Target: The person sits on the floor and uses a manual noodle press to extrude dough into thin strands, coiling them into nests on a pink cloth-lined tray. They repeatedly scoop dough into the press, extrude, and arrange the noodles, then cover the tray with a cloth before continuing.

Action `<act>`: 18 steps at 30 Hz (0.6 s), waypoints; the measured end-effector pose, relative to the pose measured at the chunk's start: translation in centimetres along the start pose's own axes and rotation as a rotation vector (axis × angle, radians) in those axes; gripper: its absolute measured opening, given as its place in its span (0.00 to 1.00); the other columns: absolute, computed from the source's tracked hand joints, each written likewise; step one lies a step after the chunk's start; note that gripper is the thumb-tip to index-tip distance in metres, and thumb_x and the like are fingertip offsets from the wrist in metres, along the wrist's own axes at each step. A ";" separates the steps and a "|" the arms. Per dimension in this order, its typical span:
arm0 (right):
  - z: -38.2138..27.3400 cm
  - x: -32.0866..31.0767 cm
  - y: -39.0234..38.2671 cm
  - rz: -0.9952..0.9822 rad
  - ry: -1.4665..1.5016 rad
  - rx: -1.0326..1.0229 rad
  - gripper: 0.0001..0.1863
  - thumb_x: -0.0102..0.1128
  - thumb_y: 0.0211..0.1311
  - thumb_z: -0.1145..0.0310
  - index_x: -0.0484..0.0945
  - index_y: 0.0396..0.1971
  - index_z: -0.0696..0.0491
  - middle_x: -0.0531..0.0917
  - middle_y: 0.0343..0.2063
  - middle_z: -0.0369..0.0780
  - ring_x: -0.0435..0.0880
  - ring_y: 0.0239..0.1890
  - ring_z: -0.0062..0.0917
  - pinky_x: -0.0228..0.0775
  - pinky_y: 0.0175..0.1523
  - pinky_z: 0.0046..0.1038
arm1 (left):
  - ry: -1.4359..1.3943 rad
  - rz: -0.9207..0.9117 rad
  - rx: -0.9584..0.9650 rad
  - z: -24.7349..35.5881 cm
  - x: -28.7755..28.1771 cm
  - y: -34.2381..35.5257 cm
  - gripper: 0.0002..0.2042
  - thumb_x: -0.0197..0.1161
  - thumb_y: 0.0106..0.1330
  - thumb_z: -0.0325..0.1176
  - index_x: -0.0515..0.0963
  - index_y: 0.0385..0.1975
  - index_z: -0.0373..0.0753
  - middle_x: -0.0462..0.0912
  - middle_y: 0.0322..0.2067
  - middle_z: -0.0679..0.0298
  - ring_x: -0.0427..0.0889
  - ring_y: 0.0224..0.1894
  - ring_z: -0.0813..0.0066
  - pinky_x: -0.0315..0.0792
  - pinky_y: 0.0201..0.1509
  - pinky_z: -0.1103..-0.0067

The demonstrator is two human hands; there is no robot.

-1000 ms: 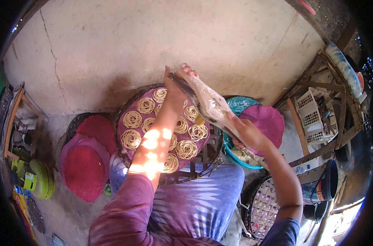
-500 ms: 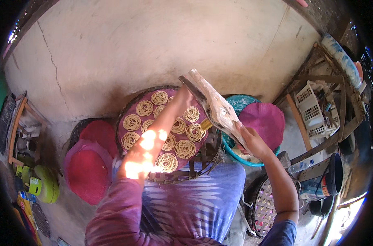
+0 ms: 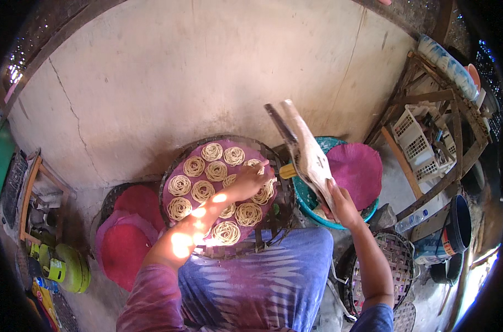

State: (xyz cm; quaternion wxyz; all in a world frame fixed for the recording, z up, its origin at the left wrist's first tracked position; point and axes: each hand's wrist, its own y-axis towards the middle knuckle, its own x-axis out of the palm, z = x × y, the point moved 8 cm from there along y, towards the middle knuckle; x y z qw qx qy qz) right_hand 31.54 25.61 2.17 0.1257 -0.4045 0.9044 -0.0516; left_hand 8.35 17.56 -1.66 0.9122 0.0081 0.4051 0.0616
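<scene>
A hinged, two-armed wooden press, pale and floury with a dark second arm, slants up over the tray's right side. My right hand is wrapped round its lower end. A yellow, brass-like cylinder juts from the press toward the tray. Below my left hand lie coiled noodle nests at the tray's right edge. Its fingers are stretched and apart, at or just above a nest that they partly cover. Several more pale noodle nests rest on the purple cloth lining the round woven tray.
Behind the press, a teal basin carries a round purple cloth. Red and purple round cloths lie at left, near a green gas cylinder. A wooden rack, dark bucket and woven basket stand at right.
My left hand has left the upper end of the press and come down to the nests at the tray's right. The press has swung more upright, still in my right hand.
</scene>
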 end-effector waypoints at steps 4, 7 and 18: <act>2.9 -0.3 -2.6 -0.008 0.200 -0.044 0.30 0.34 0.71 0.39 0.71 0.34 0.54 0.71 0.13 0.37 0.67 0.13 0.20 0.56 0.18 0.23 | 0.688 -0.044 0.066 0.9 0.8 -2.7 0.35 0.41 0.67 0.64 0.64 0.65 0.42 0.44 0.72 0.56 0.42 0.73 0.51 0.41 0.73 0.55; 5.8 -0.2 -4.9 0.037 0.364 -0.062 0.33 0.31 0.70 0.37 0.71 0.34 0.54 0.70 0.12 0.38 0.67 0.13 0.22 0.57 0.18 0.23 | 0.827 0.138 0.165 2.8 -1.7 -4.8 0.40 0.43 0.64 0.67 0.64 0.65 0.38 0.45 0.72 0.57 0.42 0.73 0.49 0.38 0.74 0.54; 16.8 3.3 -7.6 -0.717 1.185 -0.258 0.43 0.31 0.60 0.26 0.63 0.59 0.48 0.68 0.12 0.39 0.63 0.10 0.23 0.58 0.16 0.27 | 0.245 1.048 -0.552 -14.4 -11.4 -35.7 0.33 0.62 0.63 0.42 0.58 0.66 0.35 0.66 0.62 0.48 0.65 0.65 0.52 0.57 0.69 0.65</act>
